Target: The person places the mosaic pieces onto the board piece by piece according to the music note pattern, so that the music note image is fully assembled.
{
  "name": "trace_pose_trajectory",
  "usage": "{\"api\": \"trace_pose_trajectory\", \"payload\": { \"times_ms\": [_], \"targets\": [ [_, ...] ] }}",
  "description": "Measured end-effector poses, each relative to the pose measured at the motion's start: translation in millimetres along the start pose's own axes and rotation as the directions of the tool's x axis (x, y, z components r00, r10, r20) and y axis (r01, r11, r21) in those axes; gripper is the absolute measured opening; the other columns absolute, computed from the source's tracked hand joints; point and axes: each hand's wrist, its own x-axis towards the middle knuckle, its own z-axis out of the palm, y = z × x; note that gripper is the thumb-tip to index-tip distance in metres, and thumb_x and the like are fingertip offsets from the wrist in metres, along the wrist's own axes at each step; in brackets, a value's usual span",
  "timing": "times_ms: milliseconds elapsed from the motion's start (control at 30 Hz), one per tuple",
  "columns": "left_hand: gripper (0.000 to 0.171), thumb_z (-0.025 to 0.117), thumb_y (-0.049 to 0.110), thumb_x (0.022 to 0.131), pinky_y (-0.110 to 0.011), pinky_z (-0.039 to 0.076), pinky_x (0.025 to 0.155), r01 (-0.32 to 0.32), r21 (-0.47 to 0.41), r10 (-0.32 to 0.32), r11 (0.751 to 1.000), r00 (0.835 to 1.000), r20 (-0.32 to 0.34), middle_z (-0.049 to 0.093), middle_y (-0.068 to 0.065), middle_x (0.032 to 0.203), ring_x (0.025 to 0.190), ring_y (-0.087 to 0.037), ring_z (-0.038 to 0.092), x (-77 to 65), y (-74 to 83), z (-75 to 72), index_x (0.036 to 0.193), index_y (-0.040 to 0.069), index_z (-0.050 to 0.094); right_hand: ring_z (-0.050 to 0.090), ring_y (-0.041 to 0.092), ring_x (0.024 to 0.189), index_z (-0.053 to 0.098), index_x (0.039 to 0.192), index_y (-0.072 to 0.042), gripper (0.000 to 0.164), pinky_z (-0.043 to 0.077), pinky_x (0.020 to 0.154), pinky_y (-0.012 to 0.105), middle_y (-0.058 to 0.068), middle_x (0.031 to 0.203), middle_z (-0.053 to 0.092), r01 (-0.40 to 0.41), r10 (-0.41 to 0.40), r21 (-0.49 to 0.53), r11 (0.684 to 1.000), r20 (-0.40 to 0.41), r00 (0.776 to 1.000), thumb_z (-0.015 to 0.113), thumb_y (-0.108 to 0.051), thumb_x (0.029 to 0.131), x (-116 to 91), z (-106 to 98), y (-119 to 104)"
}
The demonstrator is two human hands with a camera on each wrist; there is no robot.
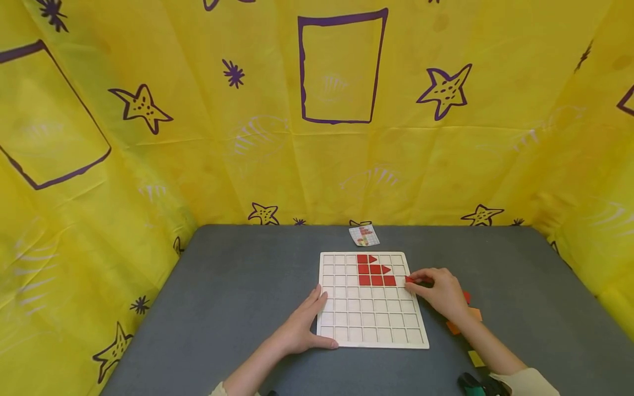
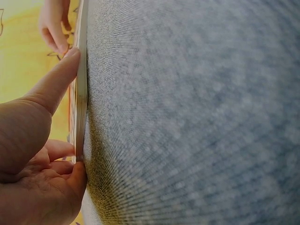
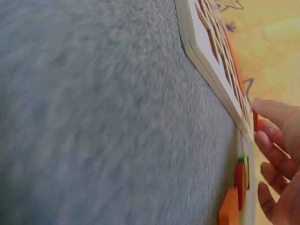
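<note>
A white wooden grid board [image 1: 346, 320] lies on the table, with red square and triangular tiles [image 1: 370, 269] set in its upper cells. My left hand [image 1: 299, 324] rests at the board's lower left corner, fingers along the left edge and thumb on the front edge. In the left wrist view the thumb [image 2: 58, 79] lies straight against the board's side [image 2: 81, 84]. Between thumb and fingertips, my right hand [image 1: 441, 291] pinches a small red tile [image 1: 409, 279] at the board's right edge. The right wrist view shows this tile [image 3: 255, 121] edge-on.
Behind the board lies a small printed pattern card [image 1: 364, 235]. Orange tiles [image 1: 453, 328], a red tile [image 1: 466, 297] and a yellow tile [image 1: 476, 358] lie beneath and beside the right forearm. A dark and green object [image 1: 473, 385] sits by the right sleeve. Yellow patterned cloth [image 1: 317, 165] hangs behind the table.
</note>
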Motion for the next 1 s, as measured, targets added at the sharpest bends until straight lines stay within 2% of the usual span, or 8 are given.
{"api": "trace_pose_trajectory", "payload": {
  "times_ms": [233,467,633,767,900,1000],
  "targets": [
    [0.109,0.082,0.047,0.067,-0.052,0.025,0.111,0.004,-0.009,-0.004,1.000,1.000,0.009,0.011,-0.013,0.159,0.146,-0.029,0.014,0.6,1.2,0.3,0.150,0.004,0.025,0.047,0.017,0.081,0.075,0.089,-0.016,0.020,0.038,0.068,0.033,-0.003,0.080,0.065,0.027,-0.026,-0.036,0.999,0.028,0.999,0.081,-0.029,0.074,5.5,9.5,-7.7],
    [0.109,0.082,0.046,0.067,-0.052,0.025,0.111,0.003,-0.008,-0.003,1.000,1.000,0.007,0.011,-0.013,0.159,0.146,-0.029,0.014,0.0,2.0,-0.2,0.150,0.004,0.025,0.048,0.018,0.083,0.076,0.092,-0.016,0.023,0.038,0.069,0.033,-0.001,0.082,0.065,0.001,-0.001,-0.008,1.000,0.044,0.999,0.080,-0.031,0.075,4.9,13.8,-9.7],
    [0.109,0.083,0.046,0.067,-0.052,0.025,0.111,-0.001,-0.008,0.001,1.000,1.000,0.004,0.011,-0.014,0.159,0.146,-0.030,0.014,0.0,2.2,-0.1,0.149,0.003,0.026,0.048,0.017,0.084,0.076,0.095,-0.016,0.021,0.038,0.070,0.032,0.000,0.089,0.068,0.000,-0.001,0.018,1.000,0.050,0.999,0.076,-0.030,0.080,3.8,13.8,-8.3],
    [0.109,0.082,0.046,0.067,-0.052,0.025,0.111,0.000,-0.015,0.000,1.000,1.000,0.009,0.011,-0.014,0.159,0.146,-0.030,0.014,0.1,2.1,-0.3,0.149,0.004,0.025,0.049,0.017,0.080,0.075,0.098,-0.014,0.019,0.038,0.067,0.031,0.003,0.089,0.069,-0.023,0.022,0.048,0.999,0.018,1.000,0.070,-0.028,0.086,4.3,5.7,-7.2],
    [0.109,0.083,0.046,0.067,-0.053,0.025,0.111,-0.004,-0.016,0.004,1.000,1.000,0.005,0.011,-0.014,0.159,0.146,-0.030,0.014,0.3,1.1,-0.6,0.149,0.003,0.025,0.049,0.017,0.079,0.074,0.102,-0.014,0.027,0.040,0.065,0.030,0.005,0.091,0.068,-0.087,0.087,0.072,0.994,-0.005,0.996,0.064,-0.036,0.090,4.0,-11.7,-4.0],
    [0.109,0.083,0.046,0.067,-0.053,0.025,0.111,0.003,-0.018,-0.003,1.000,1.000,0.006,0.011,-0.013,0.159,0.146,-0.030,0.014,0.8,0.2,-0.8,0.150,0.004,0.025,0.049,0.017,0.080,0.072,0.103,-0.016,0.032,0.040,0.065,0.030,0.004,0.092,0.068,-0.126,0.126,0.069,0.990,0.013,0.992,0.060,-0.043,0.092,1.7,-26.7,0.3]
  ]
}}
